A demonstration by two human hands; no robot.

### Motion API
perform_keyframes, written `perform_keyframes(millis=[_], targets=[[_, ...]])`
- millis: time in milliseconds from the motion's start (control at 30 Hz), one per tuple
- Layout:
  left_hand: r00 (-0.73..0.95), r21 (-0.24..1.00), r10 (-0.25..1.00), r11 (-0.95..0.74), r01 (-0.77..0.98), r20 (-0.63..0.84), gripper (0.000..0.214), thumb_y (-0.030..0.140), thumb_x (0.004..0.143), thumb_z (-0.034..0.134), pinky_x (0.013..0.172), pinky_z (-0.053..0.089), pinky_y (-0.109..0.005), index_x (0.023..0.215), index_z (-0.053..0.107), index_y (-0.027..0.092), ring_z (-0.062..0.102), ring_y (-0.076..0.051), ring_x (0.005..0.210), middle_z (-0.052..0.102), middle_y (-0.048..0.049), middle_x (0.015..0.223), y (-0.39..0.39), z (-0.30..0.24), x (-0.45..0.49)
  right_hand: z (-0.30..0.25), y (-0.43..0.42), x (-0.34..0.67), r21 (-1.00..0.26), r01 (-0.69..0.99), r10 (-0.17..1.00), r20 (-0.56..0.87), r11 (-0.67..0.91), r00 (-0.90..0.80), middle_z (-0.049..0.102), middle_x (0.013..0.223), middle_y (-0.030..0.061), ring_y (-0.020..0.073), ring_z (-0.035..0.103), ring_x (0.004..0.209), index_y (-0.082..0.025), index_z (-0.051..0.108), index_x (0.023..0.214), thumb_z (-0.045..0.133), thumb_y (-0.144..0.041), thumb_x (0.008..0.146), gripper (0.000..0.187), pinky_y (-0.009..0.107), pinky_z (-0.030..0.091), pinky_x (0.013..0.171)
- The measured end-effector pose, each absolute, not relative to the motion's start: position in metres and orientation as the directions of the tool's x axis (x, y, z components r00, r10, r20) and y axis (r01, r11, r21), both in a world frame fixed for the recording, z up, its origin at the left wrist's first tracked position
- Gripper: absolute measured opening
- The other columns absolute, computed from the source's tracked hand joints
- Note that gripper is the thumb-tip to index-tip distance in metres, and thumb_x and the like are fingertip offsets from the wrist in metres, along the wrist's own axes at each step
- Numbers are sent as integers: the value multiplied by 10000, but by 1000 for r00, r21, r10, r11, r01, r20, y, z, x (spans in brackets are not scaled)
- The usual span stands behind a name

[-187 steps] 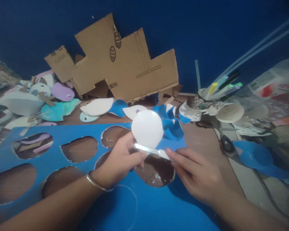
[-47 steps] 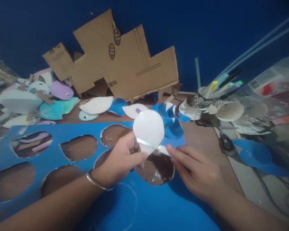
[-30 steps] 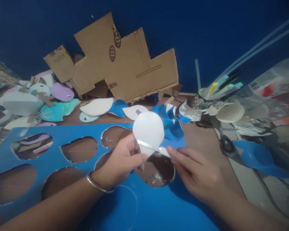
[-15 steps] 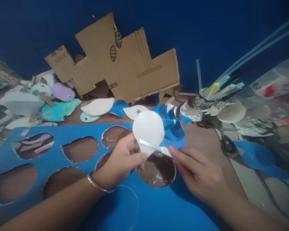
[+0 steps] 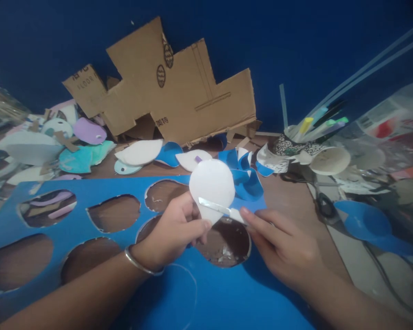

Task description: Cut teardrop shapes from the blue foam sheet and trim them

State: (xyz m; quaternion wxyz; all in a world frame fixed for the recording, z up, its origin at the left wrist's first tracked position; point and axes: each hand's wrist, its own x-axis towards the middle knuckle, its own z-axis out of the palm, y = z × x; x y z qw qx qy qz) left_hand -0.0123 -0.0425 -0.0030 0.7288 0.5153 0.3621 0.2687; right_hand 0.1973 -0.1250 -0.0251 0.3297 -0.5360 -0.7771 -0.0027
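Observation:
My left hand (image 5: 184, 222), closed, pinches the narrow lower end of a white teardrop-shaped cutout (image 5: 211, 181). The cutout is held up above the blue sheet, its rounded end away from me. In my right hand (image 5: 282, 240) is a thin craft knife (image 5: 220, 209), its pale handle between thumb and fingers. The blade lies slantwise across the lower part of the cutout's white face; I cannot tell whether it presses in. Beneath both hands is the blue sheet (image 5: 223, 293), with several rounded holes cut through it.
A large stepped cardboard piece (image 5: 182, 91) leans against the blue wall. Paper birds and leaf shapes (image 5: 141, 151) line the table behind the sheet. To the right stand a patterned pen cup (image 5: 285, 145), a paper cup (image 5: 330, 161), scissors (image 5: 326, 205) and a blue cutout (image 5: 363, 220).
The white cutout has tilted very slightly, and its face now looks more matte. Both hands keep nearly the same place, with the blade still across the cutout.

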Motion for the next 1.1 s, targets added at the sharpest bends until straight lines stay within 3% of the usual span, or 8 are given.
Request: perform_keyframes(millis=[633, 1100], targets=[[591, 945, 758, 327, 20, -275, 179, 89, 704, 579, 355, 313, -135, 865, 549, 163, 447, -44, 389, 576, 59, 517, -43, -3, -12, -24, -124, 197, -302, 861, 827, 523, 409, -209, 655, 868, 48, 154, 608, 729, -230, 578, 1231, 520, -121, 861, 390, 270, 472, 597], [585, 947, 767, 322, 2, -262, 155, 120, 727, 577, 354, 293, -130, 874, 544, 158, 421, -35, 369, 579, 58, 492, -42, -3, -15, -24, -124, 198, -342, 854, 836, 520, 392, -175, 655, 880, 48, 149, 608, 744, -231, 564, 1248, 526, -123, 861, 403, 268, 494, 622]])
